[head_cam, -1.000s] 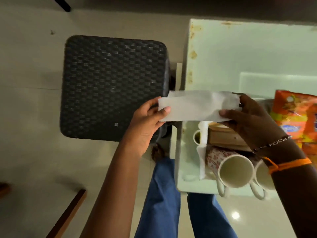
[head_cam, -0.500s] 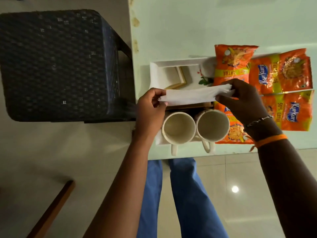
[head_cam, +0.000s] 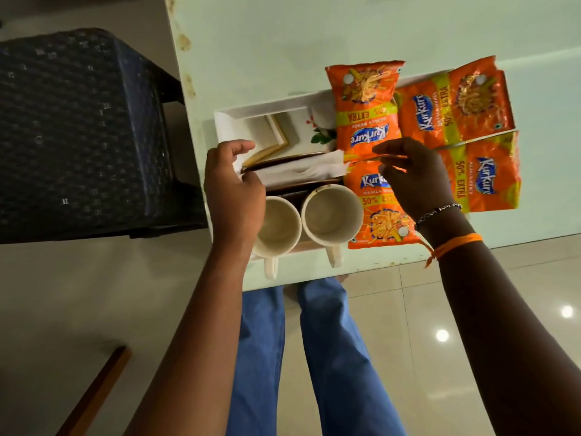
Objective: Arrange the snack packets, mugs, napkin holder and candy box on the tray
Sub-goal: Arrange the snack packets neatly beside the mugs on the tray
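Note:
A white tray [head_cam: 229,116] lies on the pale table near its front left corner. Two cream mugs [head_cam: 330,212] stand upright side by side at the tray's near edge, handles toward me. Behind them a brown napkin holder [head_cam: 295,184] holds white napkins [head_cam: 301,169]. A white box with a gold edge [head_cam: 276,133] lies at the tray's far left. Several orange snack packets [head_cam: 364,105] cover the tray's right part. My left hand [head_cam: 234,190] hovers at the holder's left end, fingers apart. My right hand [head_cam: 415,174] hovers over the packets, fingers spread, holding nothing.
A dark woven stool [head_cam: 81,130] stands on the floor left of the table [head_cam: 283,42]. My blue-trousered legs [head_cam: 314,357] are under the table's front edge. A wooden bar [head_cam: 94,394] crosses the floor at lower left.
Both hands lowered the white napkin into the holder and let go of it. The fingers have spread apart above the holder.

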